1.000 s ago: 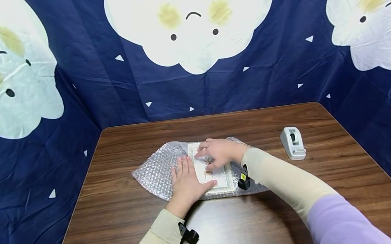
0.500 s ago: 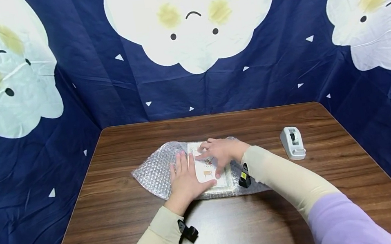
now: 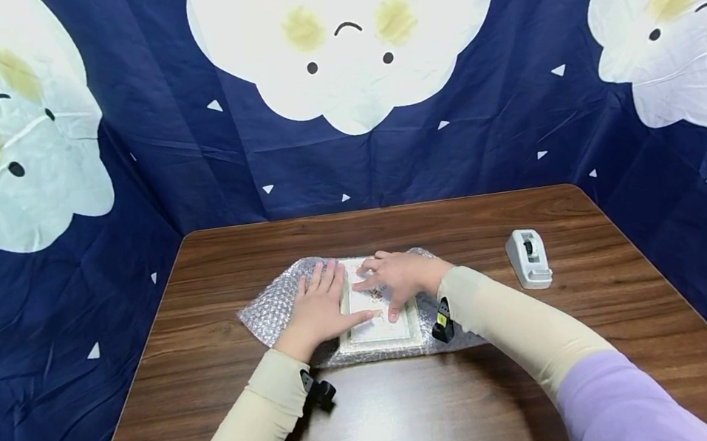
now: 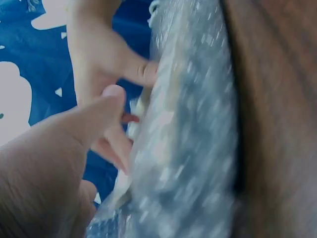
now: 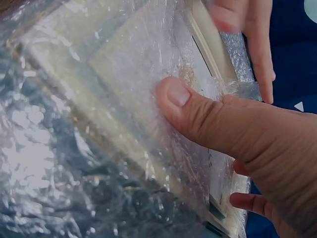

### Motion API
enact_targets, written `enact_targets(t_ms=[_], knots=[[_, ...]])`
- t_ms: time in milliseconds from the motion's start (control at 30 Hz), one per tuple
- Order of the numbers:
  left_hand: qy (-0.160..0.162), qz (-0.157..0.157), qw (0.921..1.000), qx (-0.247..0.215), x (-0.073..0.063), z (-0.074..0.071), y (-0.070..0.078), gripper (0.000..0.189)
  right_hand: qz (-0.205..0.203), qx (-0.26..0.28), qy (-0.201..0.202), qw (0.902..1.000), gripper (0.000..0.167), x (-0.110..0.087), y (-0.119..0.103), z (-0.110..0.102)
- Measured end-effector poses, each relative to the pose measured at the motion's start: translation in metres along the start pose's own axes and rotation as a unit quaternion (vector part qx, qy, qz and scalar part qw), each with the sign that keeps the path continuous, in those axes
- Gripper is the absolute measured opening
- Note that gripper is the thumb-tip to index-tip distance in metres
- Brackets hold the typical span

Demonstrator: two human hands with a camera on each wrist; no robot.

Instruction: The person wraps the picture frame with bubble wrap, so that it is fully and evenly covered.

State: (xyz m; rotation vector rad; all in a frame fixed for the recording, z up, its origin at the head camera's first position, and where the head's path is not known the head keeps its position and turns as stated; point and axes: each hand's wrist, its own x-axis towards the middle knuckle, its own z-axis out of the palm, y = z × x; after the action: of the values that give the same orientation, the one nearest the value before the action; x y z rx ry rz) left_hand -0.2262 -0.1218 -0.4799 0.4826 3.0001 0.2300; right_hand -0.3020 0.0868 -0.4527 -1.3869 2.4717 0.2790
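Note:
A cream-coloured picture frame (image 3: 378, 334) with a small print in it lies on a sheet of bubble wrap (image 3: 271, 309) on the table. One flap of the wrap (image 5: 34, 163) covers the frame's right part, as the right wrist view shows. My right hand (image 3: 402, 274) presses on that flap with fingers spread, its thumb (image 5: 190, 106) extended on the film. My left hand (image 3: 317, 313) lies with straight fingers over the frame's left edge and the wrap there, its thumb pointing toward the right hand. In the left wrist view the wrap (image 4: 203, 124) rises along the frame's near side.
A white tape dispenser (image 3: 529, 259) stands at the right of the wooden table (image 3: 387, 425). Dark blue cloth (image 3: 318, 158) with cloud faces hangs behind and at both sides. Each wrist carries a small black camera (image 3: 319, 391).
My left hand has moved left and slightly away from me, baring the frame's lower left corner. My right hand stays on the wrap, its thumb having shifted slightly toward me and right.

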Motion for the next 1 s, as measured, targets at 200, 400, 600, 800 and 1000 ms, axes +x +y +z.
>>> enact_targets(t_ms=[200,400,600,800,1000], knots=[[-0.037,-0.018,0.9986,-0.033,0.01,-0.002,-0.015,0.113,0.007,0.017,-0.003,0.9998,0.101,0.0,0.001,0.003],[-0.058,-0.035,0.9943,-0.082,0.019,0.011,-0.033,0.107,0.01,0.014,-0.005,0.9998,0.1,0.0,-0.001,0.002],[-0.055,-0.045,0.9942,-0.081,0.019,0.011,-0.041,0.105,0.0,0.014,0.002,0.9999,0.099,-0.002,0.0,0.001],[-0.042,-0.046,0.9951,-0.077,0.021,0.008,-0.049,0.102,0.005,0.021,0.008,0.9997,0.098,-0.004,0.001,0.003],[-0.045,-0.054,0.9941,-0.082,0.021,0.01,-0.053,0.108,0.009,0.038,0.002,0.9992,0.097,-0.004,0.0,0.003]])
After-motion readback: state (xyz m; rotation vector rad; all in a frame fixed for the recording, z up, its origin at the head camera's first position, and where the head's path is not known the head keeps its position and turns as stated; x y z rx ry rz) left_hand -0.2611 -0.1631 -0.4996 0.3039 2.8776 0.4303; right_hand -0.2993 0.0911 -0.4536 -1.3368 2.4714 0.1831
